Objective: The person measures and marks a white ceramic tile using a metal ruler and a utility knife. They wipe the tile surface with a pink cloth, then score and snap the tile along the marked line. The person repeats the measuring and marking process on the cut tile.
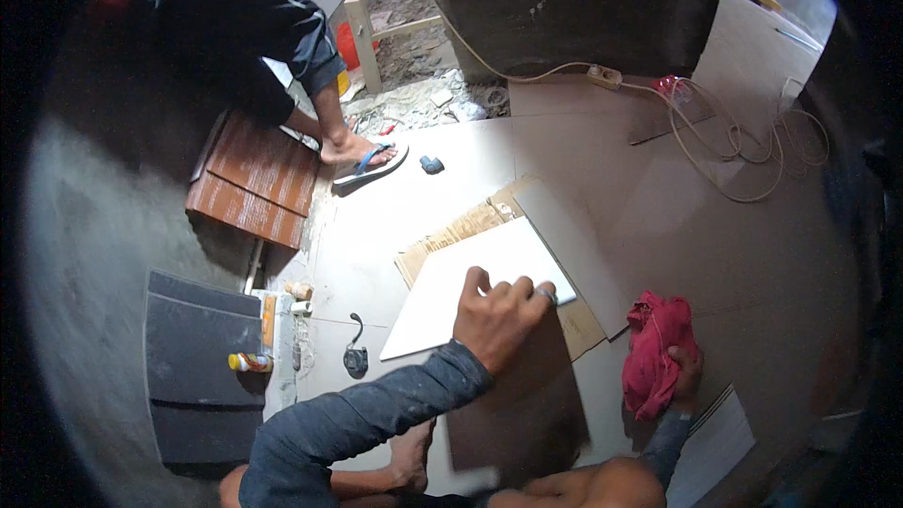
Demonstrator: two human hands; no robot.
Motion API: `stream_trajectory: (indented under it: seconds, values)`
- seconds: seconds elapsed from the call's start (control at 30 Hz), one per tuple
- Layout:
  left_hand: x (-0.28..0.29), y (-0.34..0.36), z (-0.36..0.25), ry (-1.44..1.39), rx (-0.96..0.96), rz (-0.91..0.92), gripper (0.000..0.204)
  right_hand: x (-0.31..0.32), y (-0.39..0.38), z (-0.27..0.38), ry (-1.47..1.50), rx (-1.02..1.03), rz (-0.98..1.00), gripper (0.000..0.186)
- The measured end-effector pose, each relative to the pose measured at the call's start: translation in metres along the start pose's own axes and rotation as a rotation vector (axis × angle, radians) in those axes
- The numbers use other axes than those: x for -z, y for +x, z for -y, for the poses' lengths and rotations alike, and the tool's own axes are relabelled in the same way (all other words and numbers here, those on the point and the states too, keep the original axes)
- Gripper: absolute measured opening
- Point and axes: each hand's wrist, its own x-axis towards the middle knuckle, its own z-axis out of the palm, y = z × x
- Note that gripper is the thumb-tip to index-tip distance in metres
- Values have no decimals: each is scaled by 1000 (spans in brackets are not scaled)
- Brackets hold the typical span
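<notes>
My left hand (499,320) is over a white tile (428,306), fingers bent; a small grey item shows near its rightmost fingertips, too unclear to name. The tile lies at an angle on a worn tan board (588,329), with another pale panel beside it. My right hand (685,381), at lower right, grips a crumpled red cloth (649,339). A small dark object with a curved strap (356,359) lies left of the tile.
Another person's sandalled foot (362,155) stands at upper left by brown boards (245,179). A yellow bottle (246,362) is beside dark panels (198,339). A power strip (605,76) and coiled cables are at upper right. Rubble (414,52) lies beyond the floor's edge.
</notes>
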Motion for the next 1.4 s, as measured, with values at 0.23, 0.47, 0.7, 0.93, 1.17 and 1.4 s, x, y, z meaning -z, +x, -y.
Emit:
stream_trajectory:
  seconds: [0.23, 0.47, 0.7, 0.93, 1.17, 1.4]
  values:
    - [-39, -40, -69, -169, 97, 131, 13, -10, -4, -31, 140, -66, 87, 29]
    - [-128, -125, -133, -310, 54, 236, 28, -26, -17, -93, 442, -337, -60, 44]
    - [-192, -169, -138, -462, 67, 342, 37, -31, 9, -202, 1000, -585, -482, 59]
    - [-193, -150, -115, -546, 284, 255, 56, -58, 57, -258, 596, -487, -560, 65]
    - [-141, -187, -111, -631, 625, 402, 72, -112, 103, -279, -113, -170, -142, 72]
    - [-141, -205, -104, -505, 757, 655, 78, -204, 93, -298, -337, 75, 170, 88]
